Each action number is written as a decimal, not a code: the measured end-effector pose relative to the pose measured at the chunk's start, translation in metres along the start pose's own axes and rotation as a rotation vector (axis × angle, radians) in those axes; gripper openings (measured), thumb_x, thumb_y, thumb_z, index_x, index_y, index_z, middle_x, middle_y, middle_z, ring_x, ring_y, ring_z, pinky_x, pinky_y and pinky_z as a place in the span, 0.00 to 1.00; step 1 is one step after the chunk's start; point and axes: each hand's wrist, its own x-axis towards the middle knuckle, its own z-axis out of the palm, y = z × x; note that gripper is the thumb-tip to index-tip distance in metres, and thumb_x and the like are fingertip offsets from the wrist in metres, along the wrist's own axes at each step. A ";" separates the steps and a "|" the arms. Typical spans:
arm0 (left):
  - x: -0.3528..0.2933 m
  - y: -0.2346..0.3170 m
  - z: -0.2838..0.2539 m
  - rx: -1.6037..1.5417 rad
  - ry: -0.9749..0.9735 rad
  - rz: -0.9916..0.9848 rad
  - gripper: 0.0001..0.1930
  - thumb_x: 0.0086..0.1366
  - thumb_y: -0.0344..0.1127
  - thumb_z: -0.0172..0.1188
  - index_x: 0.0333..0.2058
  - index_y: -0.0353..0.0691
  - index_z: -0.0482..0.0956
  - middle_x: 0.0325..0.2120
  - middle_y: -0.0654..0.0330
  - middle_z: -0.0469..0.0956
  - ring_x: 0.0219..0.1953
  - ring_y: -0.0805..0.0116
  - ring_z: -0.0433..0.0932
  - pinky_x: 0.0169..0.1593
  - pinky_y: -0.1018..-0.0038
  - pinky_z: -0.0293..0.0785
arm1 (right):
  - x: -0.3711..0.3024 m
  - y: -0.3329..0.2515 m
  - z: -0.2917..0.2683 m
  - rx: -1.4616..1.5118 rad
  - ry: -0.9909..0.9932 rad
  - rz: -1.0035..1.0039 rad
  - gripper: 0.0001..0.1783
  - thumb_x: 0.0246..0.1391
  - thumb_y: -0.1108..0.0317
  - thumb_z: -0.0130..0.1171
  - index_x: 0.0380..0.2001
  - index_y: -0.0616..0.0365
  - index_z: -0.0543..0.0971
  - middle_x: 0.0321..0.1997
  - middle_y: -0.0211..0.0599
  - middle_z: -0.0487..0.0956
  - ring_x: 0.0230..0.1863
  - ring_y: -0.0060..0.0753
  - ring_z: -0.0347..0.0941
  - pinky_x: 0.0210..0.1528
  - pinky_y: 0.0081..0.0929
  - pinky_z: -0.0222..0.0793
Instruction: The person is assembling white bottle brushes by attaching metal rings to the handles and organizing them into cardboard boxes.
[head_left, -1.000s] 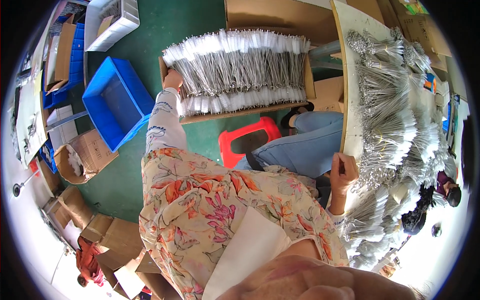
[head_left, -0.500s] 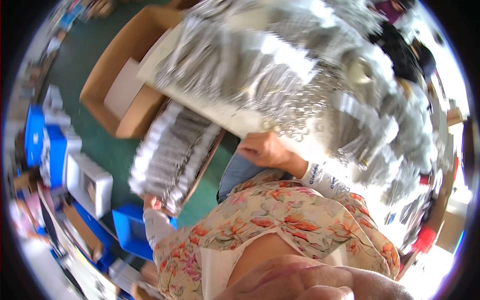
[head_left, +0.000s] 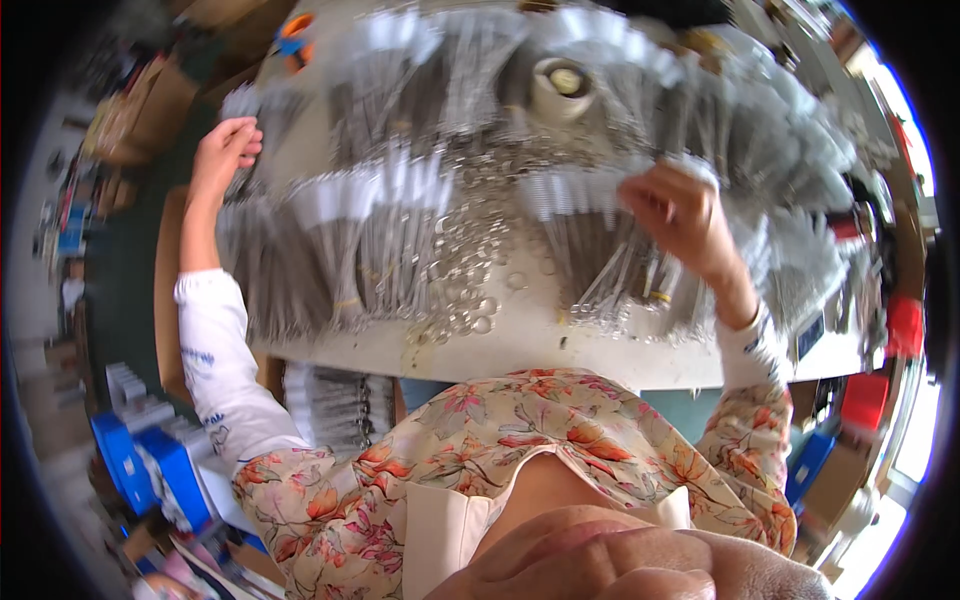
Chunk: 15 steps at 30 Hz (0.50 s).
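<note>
My left hand (head_left: 228,152) is at the far left of the table, its fingers curled beside a bundle of thin wire brushes (head_left: 262,105) with pale tips; anything inside the fingers is hidden. My right hand (head_left: 682,212) hovers at or just over the wire brushes (head_left: 590,235) on the right, its fingers bent and smeared by motion. Whether it touches them cannot be made out. Similar wire brushes (head_left: 350,240) lie fanned in bundles on the left, pale ends away from me. Between the bundles lie loose metal rings (head_left: 470,270).
A white roll (head_left: 562,90) stands among the bundles on the white table (head_left: 540,352). Orange-and-blue scissors or a similar tool (head_left: 296,45) lie at the far left corner. Below the left table edge is a container's load of more brushes (head_left: 335,405). Blue bins (head_left: 172,475) stand lower left.
My view has swung round to face the table. My left hand has left the brushes below the table edge and reached up to the far left; my right hand has moved over the right bundles.
</note>
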 end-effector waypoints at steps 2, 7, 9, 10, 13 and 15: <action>0.067 -0.019 0.031 0.098 -0.036 -0.045 0.14 0.61 0.39 0.53 0.41 0.36 0.74 0.31 0.61 0.77 0.31 0.75 0.75 0.32 0.81 0.70 | 0.017 0.028 -0.027 -0.090 0.066 -0.006 0.04 0.49 0.70 0.57 0.28 0.59 0.78 0.22 0.35 0.75 0.21 0.30 0.72 0.24 0.24 0.69; 0.146 -0.065 0.093 0.188 -0.153 -0.375 0.13 0.59 0.39 0.55 0.35 0.34 0.74 0.28 0.60 0.77 0.29 0.71 0.77 0.28 0.75 0.73 | 0.064 0.125 -0.051 -0.255 0.007 0.133 0.09 0.51 0.62 0.56 0.32 0.53 0.80 0.28 0.34 0.80 0.27 0.29 0.77 0.32 0.26 0.73; 0.149 -0.070 0.097 0.283 -0.078 -0.362 0.09 0.58 0.36 0.53 0.31 0.36 0.75 0.25 0.60 0.77 0.25 0.69 0.78 0.25 0.72 0.73 | 0.089 0.146 -0.040 -0.151 -0.045 0.300 0.11 0.51 0.61 0.57 0.33 0.56 0.80 0.26 0.33 0.80 0.25 0.24 0.76 0.29 0.22 0.74; 0.147 -0.067 0.096 0.288 -0.055 -0.366 0.08 0.58 0.35 0.53 0.30 0.36 0.75 0.23 0.60 0.77 0.23 0.68 0.78 0.25 0.72 0.74 | 0.101 0.151 -0.033 -0.083 -0.091 0.423 0.12 0.52 0.60 0.57 0.33 0.58 0.79 0.25 0.32 0.79 0.24 0.21 0.75 0.27 0.19 0.73; 0.141 -0.057 0.078 0.530 0.324 -0.121 0.08 0.60 0.34 0.51 0.31 0.37 0.75 0.24 0.60 0.77 0.24 0.67 0.78 0.25 0.73 0.74 | 0.130 0.183 0.002 0.086 -0.066 0.518 0.12 0.48 0.60 0.60 0.29 0.59 0.81 0.23 0.32 0.79 0.23 0.19 0.75 0.26 0.17 0.74; 0.127 0.002 0.107 -0.183 0.530 0.094 0.11 0.63 0.38 0.49 0.34 0.37 0.74 0.24 0.60 0.77 0.24 0.69 0.77 0.26 0.72 0.73 | 0.128 0.208 0.018 0.282 -0.040 0.660 0.14 0.45 0.58 0.62 0.28 0.59 0.81 0.22 0.31 0.79 0.21 0.17 0.74 0.24 0.15 0.73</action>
